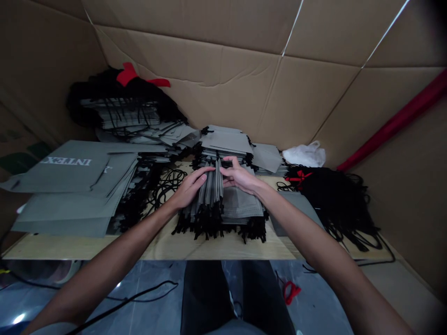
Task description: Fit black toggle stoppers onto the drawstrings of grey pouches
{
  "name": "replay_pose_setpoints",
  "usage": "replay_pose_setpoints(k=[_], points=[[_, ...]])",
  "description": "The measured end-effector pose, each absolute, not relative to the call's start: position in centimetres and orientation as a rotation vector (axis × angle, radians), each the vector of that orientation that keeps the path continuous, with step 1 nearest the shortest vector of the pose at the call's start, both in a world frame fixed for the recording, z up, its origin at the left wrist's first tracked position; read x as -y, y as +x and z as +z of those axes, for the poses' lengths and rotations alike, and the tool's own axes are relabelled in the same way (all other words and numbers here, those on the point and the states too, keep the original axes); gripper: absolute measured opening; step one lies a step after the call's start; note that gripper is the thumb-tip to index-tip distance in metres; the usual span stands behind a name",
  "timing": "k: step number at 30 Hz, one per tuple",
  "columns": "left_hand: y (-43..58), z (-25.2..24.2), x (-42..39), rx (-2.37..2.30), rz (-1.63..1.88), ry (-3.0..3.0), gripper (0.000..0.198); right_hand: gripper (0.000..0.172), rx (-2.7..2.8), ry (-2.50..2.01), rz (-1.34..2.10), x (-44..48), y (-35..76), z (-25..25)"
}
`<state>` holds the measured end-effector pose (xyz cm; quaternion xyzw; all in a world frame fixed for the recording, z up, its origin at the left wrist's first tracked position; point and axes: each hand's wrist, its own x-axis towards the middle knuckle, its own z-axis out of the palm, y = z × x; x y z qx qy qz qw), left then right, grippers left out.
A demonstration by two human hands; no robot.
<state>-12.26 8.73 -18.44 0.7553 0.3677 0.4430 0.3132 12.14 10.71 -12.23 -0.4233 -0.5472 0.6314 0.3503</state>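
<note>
A thick bundle of grey fabric pouches (pixel 211 186) stands on edge between my hands, black cord ends hanging from its near side. My left hand (pixel 190 187) presses its left face, thumb and fingers near the top edge. From the right, my right hand (pixel 240 177) grips the same bundle, index finger raised and the other fingers partly hidden behind it. Beneath my right wrist lies a flat stack of grey pouches (pixel 242 207) with black cord ends along its front. Another stack of grey pouches (pixel 226 139) sits just behind my hands.
Large grey printed fabric sheets (pixel 73 167) lie left. Behind them rises a pile of pouches with black cords (pixel 122 111). At right are a heap of black cords (pixel 335 200) and a white plastic bag (pixel 305 154). Cardboard walls (pixel 226 60) enclose the wooden table (pixel 164 246). Red-handled scissors (pixel 290 292) lie below.
</note>
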Motion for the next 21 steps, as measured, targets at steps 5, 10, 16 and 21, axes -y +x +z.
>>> replay_pose_setpoints(k=[5, 10, 16, 21], points=[[-12.4, -18.6, -8.9, -0.972, 1.142, 1.999, 0.045, 0.038, 1.424, -1.067, 1.636, -10.5, 12.1, -12.3], [-12.5, -18.7, -9.0, -0.992, 1.130, 2.014, 0.043, 0.036, 1.446, -1.086, 1.606, -10.7, 12.2, -12.5], [-12.5, -18.7, -9.1, -1.002, 1.123, 2.038, 0.041, 0.037, 1.522, -1.110, 1.543, -10.9, 12.3, -12.8], [-12.6, -18.8, -9.1, -1.008, 1.118, 2.051, 0.041, 0.040, 1.648, -1.191, 1.352, -11.5, 12.7, -13.5]])
